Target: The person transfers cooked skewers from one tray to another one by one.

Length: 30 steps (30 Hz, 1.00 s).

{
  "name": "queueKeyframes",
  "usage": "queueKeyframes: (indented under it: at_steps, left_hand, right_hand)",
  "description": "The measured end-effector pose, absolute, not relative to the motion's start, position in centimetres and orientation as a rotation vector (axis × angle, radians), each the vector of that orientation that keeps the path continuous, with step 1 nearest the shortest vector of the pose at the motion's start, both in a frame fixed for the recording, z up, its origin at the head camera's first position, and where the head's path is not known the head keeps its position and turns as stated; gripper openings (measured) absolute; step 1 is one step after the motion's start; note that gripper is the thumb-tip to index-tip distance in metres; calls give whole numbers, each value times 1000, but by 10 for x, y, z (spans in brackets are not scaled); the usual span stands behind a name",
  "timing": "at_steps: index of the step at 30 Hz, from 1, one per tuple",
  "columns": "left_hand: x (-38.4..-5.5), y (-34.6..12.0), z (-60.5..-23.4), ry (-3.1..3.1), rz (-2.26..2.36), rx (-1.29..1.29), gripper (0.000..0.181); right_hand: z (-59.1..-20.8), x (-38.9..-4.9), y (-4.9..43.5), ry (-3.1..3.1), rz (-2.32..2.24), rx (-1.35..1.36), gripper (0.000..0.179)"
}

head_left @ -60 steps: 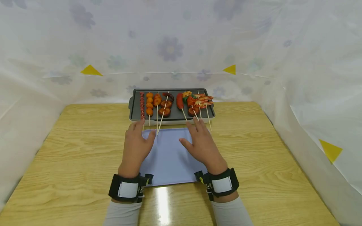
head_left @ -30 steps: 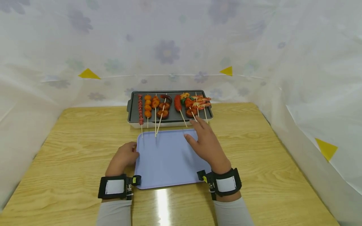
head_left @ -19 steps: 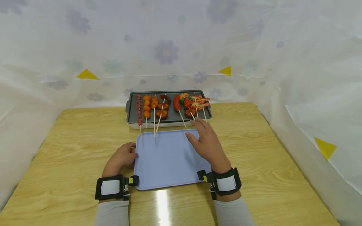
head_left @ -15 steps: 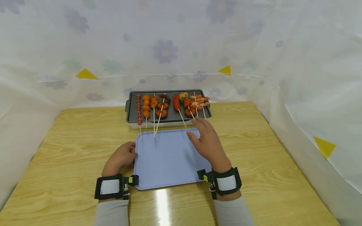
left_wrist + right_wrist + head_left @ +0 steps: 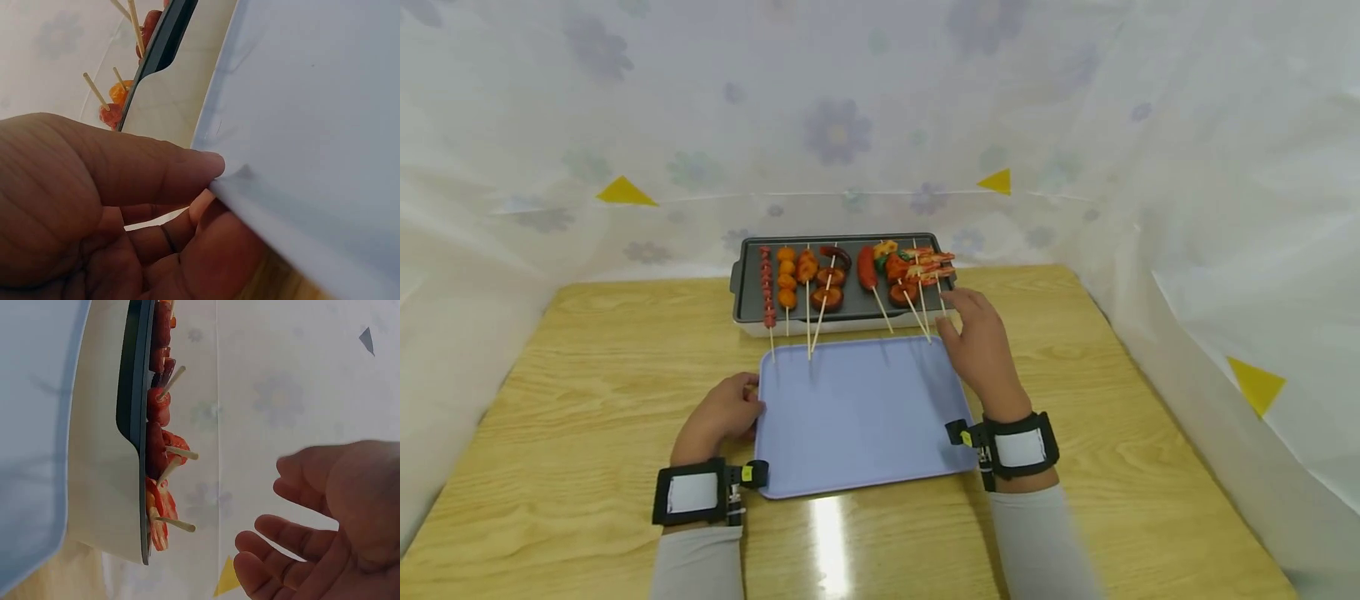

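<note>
My left hand (image 5: 722, 412) pinches the left edge of a pale lilac tray (image 5: 857, 425); in the left wrist view its thumb lies on top of the rim and its fingers are underneath. Held out at the front right corner of a dark grill pan (image 5: 747, 292), my right hand (image 5: 985, 350) has loosely bent fingers with nothing between them. Nearest to it are the prawn skewers (image 5: 928, 273), whose sticks stick out over the pan's front rim. In the right wrist view the hand (image 5: 312, 531) stays apart from those stick ends.
More skewers lie side by side on the pan: red pieces (image 5: 767, 287), orange balls (image 5: 786, 279), brown slices (image 5: 829, 287) and a red sausage (image 5: 867, 268). Their sticks overhang the tray's back edge. A wooden table (image 5: 587, 375) bears everything, with white flowered sheeting (image 5: 850, 83) behind and beside it.
My left hand has gone from above the tray to its left edge and taken hold of it. Later my right hand has moved right, from the mushroom skewer toward the prawn skewers.
</note>
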State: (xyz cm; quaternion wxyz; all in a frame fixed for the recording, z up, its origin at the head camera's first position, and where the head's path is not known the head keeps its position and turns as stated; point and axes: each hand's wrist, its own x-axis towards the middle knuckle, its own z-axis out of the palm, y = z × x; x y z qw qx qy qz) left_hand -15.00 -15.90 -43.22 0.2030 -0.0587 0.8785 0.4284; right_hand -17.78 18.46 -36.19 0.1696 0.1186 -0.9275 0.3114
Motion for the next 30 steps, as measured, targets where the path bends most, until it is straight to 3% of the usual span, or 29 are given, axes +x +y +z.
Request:
queueKeyframes:
  at_steps: [19,30]
  left_hand:
    - [-150,-159,-427,2442,1203,-169,52]
    - [-151,-161,-428,2428,1236,-182,52]
  right_hand:
    - [-359,-224,207,-2953,949,147,51]
    - [-368,-236,207,-3021,989,124,46]
